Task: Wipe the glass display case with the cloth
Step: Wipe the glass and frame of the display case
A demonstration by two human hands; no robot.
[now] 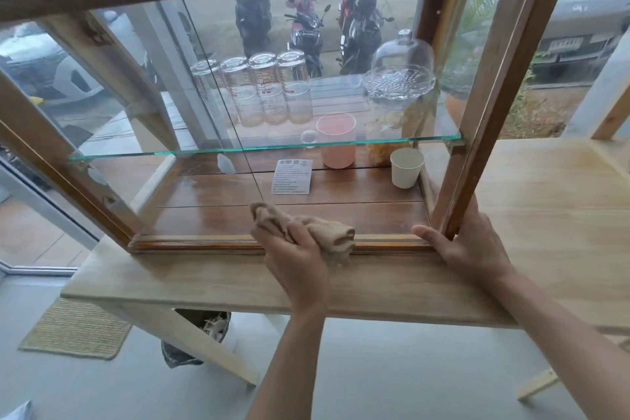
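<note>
The left hand grips the bunched cloth at the display case sill. The right hand clasps the door, fingers hidden behind its frame.

We are seeing a display case framed in varnished brown wood, its floor board gleaming glossy and its panes showing clear, smooth glass. The door is showing the same wood, paler and rougher along its edge. A glass shelf is glinting green at its polished edge. The cloth is looking soft, beige and matt, with a ribbed weave. The table is showing pale, smooth, matt wood. We are also noting clear glass tumblers, a glass dome, a matt pink plastic-looking cup, a cream paper cup, a printed paper card and a coarse woven mat.
</note>
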